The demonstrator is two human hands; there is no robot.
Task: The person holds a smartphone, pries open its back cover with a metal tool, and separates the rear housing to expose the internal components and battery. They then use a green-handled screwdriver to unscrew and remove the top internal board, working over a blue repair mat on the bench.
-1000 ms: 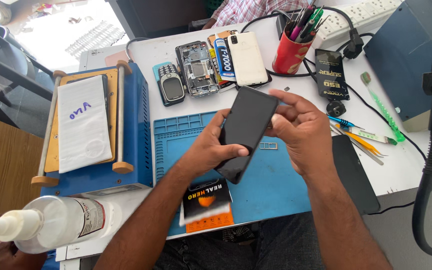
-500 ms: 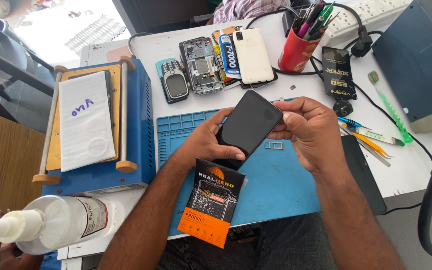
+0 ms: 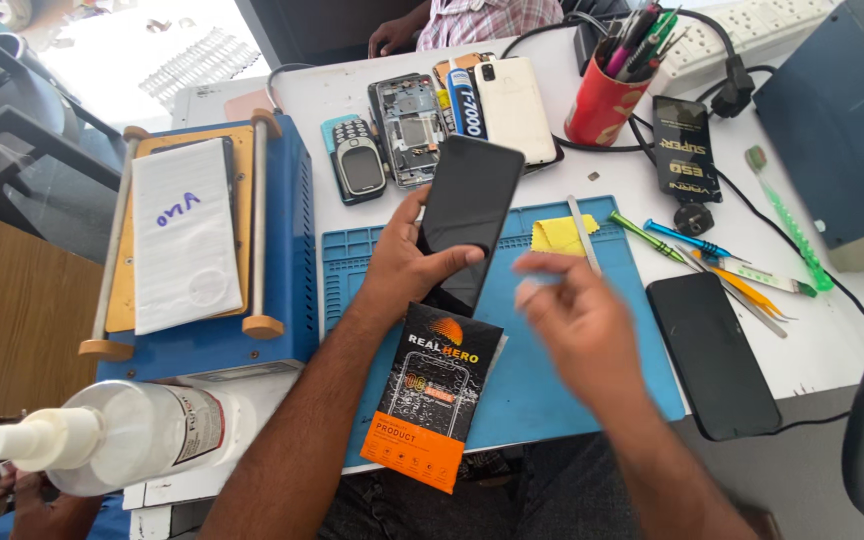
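Above a blue mat (image 3: 562,400) on the white surface (image 3: 832,350), the left hand (image 3: 407,265) holds a black phone (image 3: 467,215) tilted up, screen facing the viewer, thumb laid across its lower front and fingers behind its left edge. The right hand (image 3: 577,320) hovers just beside it over the mat, blurred, fingers loosely open; something pale seems pinched at its fingertips, but I cannot tell what. The phone looks like a thin, stiff slab with a glossy glass face, probably light, slippery and easily cracked, so the long side edges seem the safest place to hold it (not the glass). An orange-and-black box (image 3: 432,400) lies on the mat just below the phone, touching the left wrist. A yellow cloth (image 3: 559,237) lies right of the phone. Further right lie a second dark phone (image 3: 717,355) and small tools (image 3: 722,262). At the back sit an opened phone (image 3: 407,130), a keypad phone (image 3: 359,165), a white phone (image 3: 517,108) and a red cup (image 3: 607,100) of pens. A blue machine (image 3: 282,240) stands at left, and a spray bottle (image 3: 117,435) lies near it.
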